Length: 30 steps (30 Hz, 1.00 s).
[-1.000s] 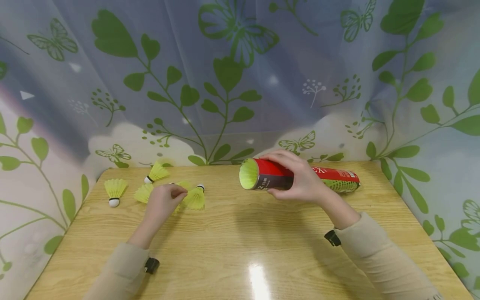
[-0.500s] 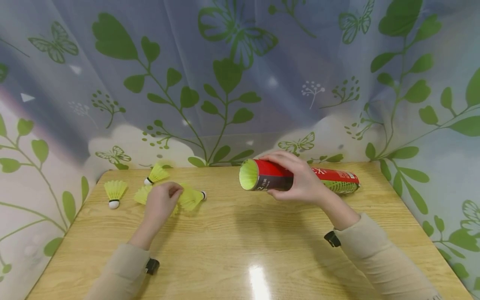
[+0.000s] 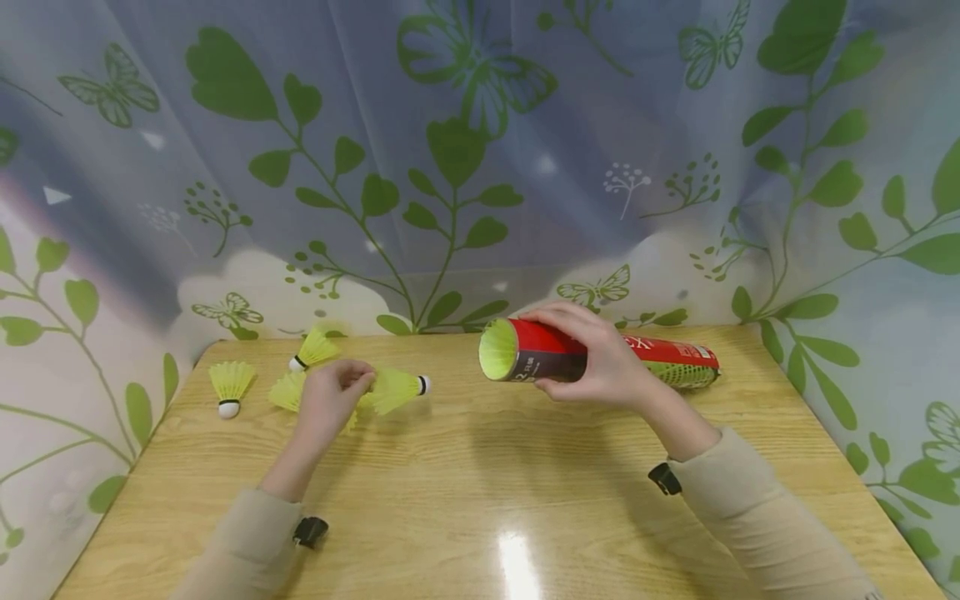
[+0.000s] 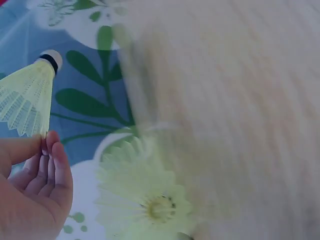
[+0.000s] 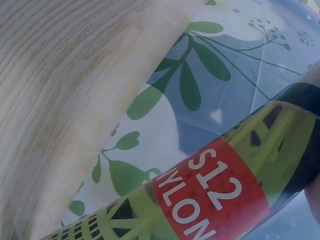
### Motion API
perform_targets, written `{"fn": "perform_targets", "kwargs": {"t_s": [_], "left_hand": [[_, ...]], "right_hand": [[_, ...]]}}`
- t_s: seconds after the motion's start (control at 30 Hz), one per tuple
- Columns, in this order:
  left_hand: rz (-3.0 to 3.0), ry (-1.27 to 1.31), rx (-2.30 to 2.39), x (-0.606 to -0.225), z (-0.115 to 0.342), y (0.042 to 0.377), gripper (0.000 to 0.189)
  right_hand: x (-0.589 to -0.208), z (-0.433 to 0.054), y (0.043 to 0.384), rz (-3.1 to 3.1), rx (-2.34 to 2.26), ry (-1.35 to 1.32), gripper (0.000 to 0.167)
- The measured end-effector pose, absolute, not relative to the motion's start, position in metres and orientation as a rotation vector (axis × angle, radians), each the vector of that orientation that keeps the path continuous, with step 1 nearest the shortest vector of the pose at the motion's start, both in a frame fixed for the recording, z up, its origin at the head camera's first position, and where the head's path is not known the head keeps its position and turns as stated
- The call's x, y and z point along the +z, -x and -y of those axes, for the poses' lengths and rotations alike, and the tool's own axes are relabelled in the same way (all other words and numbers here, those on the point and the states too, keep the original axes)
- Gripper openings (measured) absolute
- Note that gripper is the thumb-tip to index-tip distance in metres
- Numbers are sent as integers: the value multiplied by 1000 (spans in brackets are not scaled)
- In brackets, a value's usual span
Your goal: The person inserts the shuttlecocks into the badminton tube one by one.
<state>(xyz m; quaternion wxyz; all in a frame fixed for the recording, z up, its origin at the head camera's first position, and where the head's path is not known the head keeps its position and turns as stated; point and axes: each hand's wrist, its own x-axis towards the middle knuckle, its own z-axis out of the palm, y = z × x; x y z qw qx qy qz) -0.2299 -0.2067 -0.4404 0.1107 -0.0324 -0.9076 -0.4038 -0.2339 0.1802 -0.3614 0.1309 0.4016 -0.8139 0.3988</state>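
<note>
My left hand (image 3: 330, 398) pinches the skirt edge of a yellow shuttlecock (image 3: 399, 390) between thumb and fingertips. Its white cork with a black band points right, toward the tube; the left wrist view shows this shuttlecock (image 4: 31, 95) held by its rim. My right hand (image 3: 600, 354) grips a red and black shuttlecock tube (image 3: 543, 346) from above, fingers wrapped round it. The tube's open mouth faces left, and a yellow skirt shows inside. In the right wrist view the tube (image 5: 210, 192) reads "S12 NYLON", with yellow shuttlecocks visible through its clear wall.
On the wooden table (image 3: 450, 483), loose shuttlecocks lie at the left: one at the far left (image 3: 231, 387), one near the back edge (image 3: 313, 347), and another (image 3: 285, 390) partly behind my left hand. A patterned curtain (image 3: 480, 208) hangs behind the table.
The pinched shuttlecock has swung from cork pointing up and away to cork pointing right, and shifted slightly right. The right hand and tube have stayed in place.
</note>
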Motion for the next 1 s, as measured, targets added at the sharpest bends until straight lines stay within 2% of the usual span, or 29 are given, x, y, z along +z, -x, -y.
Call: {"fn": "perform_targets", "kwargs": {"t_s": [0.4,0.7,1.0], "left_hand": [[2669,25,-1513,-397,186,223,21],[2521,137,-1751,-359,175,217,21],[2508,233,-1713,-333,157,213,18]], "right_hand": [[-361,-180,233,2363,1164,-1168,73],[-362,-179,235,2339,1139,-1194,73],[-362,-179,237,2330,1125,-1203,73]]}}
